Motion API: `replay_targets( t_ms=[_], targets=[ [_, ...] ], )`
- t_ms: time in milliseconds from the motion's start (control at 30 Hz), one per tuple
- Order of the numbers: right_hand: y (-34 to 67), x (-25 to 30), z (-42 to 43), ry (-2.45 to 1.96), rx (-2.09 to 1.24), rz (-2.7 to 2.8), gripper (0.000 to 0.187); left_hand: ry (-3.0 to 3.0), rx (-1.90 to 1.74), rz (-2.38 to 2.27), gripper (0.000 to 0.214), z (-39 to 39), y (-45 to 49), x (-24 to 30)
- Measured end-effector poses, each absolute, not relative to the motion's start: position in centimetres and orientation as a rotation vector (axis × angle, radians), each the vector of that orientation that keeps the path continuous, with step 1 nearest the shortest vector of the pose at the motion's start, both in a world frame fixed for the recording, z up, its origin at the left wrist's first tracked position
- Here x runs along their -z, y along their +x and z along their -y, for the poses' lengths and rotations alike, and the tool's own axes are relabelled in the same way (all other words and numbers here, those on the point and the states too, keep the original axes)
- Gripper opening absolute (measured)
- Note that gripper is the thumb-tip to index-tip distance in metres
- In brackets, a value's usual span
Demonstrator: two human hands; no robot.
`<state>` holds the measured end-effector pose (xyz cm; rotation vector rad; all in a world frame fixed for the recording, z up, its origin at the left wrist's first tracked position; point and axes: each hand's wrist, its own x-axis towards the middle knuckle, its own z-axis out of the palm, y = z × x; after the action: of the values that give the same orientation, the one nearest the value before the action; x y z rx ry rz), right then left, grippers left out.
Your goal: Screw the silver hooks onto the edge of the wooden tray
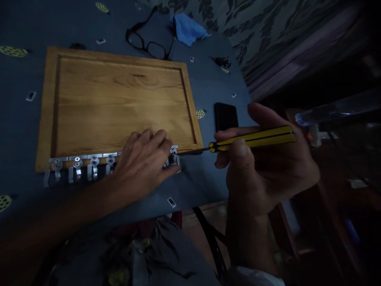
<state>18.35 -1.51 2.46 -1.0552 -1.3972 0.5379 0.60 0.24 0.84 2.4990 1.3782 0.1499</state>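
Observation:
A wooden panel with a raised frame point(119, 59) lies on the table. Along its near edge sits a row of shiny metal hooks point(77, 165), fixed with cross-head screws. My left hand point(145, 159) bends over this edge, fingers curled on the wood and thumb against the rightmost metal hook point(174, 159); the hand covers part of the row. In my right hand point(258, 167) is a screwdriver point(256, 139) with a yellow and black handle, gripped between thumb and fingers. Its thin shaft points left, and the tip reaches close to the rightmost hook, partly hidden there.
Beyond the panel lie glasses point(149, 43) and a blue cloth point(190, 29). A black rectangular object point(226, 116) rests right of the panel, with a small dark item point(222, 62) farther back. The blue patterned tablecloth point(202, 178) ends near my lap.

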Motion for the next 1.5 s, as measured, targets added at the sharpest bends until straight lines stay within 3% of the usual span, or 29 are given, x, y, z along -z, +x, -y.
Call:
replay_targets(
  t_ms=[1500],
  targets=[
    [18.15,-1.92,1.55,-1.097,-0.553,1.388,0.036,2.553,-0.229,-1.382,0.035,-0.18,0.71,-0.64]
  ],
)
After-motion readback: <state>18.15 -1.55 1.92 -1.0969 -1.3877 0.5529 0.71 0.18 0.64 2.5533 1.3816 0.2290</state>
